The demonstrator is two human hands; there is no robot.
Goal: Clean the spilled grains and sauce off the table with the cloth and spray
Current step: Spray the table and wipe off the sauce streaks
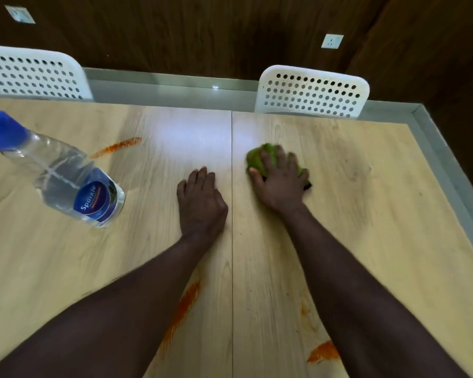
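My right hand (280,181) presses flat on a bunched green cloth (254,159) on the light wooden table (366,241), right of the centre seam. My left hand (201,203) rests palm down on the bare wood left of the seam, holding nothing. A clear spray bottle (66,178) with a blue head and blue label stands at the left. Orange sauce smears lie behind the bottle (118,147), near my left forearm (186,306) and at the near right (324,351). I can make out no grains.
Two white perforated chairs stand at the far side, one at the left (33,75) and one at the right (311,91). The table's right edge runs along a grey ledge (448,165). A dark wood-panelled wall rises behind.
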